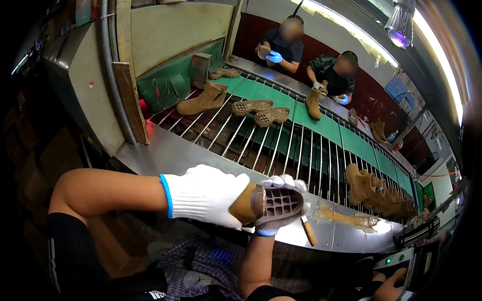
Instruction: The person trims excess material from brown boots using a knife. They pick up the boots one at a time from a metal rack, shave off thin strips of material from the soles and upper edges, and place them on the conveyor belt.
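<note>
In white knit gloves with blue cuffs, both my hands meet over the near metal ledge. My left hand (208,196) is closed round a tan boot upper (243,206), much of which its glove hides. Fingers of my right hand (286,183) wrap the far side of a brown rubber sole (282,205), whose open grid faces up. One end of the sole touches the upper; how firmly they are joined I cannot tell. Beside the sole lies a tool with a wooden handle (309,233).
Beyond the ledge (191,156) runs a rod conveyor (228,139) with green mats. It carries two loose soles (271,117), a tan boot (203,99) and, at right, a row of boots (359,184). Across it, two people handle footwear. A machine housing (90,90) stands left.
</note>
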The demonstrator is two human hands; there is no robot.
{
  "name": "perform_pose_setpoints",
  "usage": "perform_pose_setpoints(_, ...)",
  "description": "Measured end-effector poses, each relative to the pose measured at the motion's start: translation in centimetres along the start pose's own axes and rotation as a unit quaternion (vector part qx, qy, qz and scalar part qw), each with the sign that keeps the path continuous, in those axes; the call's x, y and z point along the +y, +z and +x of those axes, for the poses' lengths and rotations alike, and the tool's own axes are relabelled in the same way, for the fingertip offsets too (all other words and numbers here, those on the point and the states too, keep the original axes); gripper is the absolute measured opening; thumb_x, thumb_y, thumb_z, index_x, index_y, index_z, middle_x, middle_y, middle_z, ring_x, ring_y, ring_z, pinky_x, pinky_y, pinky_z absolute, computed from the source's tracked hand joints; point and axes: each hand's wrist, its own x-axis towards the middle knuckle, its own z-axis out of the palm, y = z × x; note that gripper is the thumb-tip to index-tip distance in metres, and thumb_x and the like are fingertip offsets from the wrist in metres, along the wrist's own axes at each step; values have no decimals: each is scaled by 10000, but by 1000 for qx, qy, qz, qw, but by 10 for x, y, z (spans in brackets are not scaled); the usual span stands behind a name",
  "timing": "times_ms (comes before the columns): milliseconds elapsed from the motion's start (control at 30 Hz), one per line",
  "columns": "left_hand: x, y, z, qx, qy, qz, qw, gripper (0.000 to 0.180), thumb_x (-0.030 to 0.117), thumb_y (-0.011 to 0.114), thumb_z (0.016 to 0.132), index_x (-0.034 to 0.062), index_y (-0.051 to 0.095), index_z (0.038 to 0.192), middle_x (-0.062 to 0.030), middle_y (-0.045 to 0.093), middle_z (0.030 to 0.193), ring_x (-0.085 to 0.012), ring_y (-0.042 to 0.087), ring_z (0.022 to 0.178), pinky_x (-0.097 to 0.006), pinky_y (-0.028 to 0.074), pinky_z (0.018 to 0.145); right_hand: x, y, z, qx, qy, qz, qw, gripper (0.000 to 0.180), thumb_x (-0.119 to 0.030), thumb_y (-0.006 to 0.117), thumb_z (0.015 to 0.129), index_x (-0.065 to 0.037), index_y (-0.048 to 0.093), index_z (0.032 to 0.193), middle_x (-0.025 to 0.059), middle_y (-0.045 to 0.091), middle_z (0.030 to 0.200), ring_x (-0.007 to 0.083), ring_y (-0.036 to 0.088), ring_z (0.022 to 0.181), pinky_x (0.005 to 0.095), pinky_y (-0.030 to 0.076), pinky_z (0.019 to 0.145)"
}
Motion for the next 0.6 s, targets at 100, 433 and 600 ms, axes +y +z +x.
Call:
perform_pose_setpoints(100,15,-8,11,-3,7,-6,1000,879,732,792,867,27,571,1343,-198,804,1036,-420,806,919,-495,657,782,-13,22,9,1,32,-220,975,417,-381,815,912,-118,685,1208,147,677,1216,331,643,1164,511,513,1112)
perform_pose_setpoints(433,26,-24,41,-21,49,30,998,931,742,758,894,-28,564,1379,-212,795,969,-419,802,845,-491,653,732,-31,34,20,32,60,-374,925,461,-322,800,814,-36,643,1139,199,627,1241,314,634,1102,449,515,1058)
perform_pose_setpoints(600,31,-16,49,-2,83,42,996,885,665,762,927,-90,559,1341,-205,766,870,-404,782,735,-474,636,646,-43,37,21,34,88,-471,877,437,-343,763,808,-26,658,1090,176,624,1226,307,605,1180,449,459,1109)
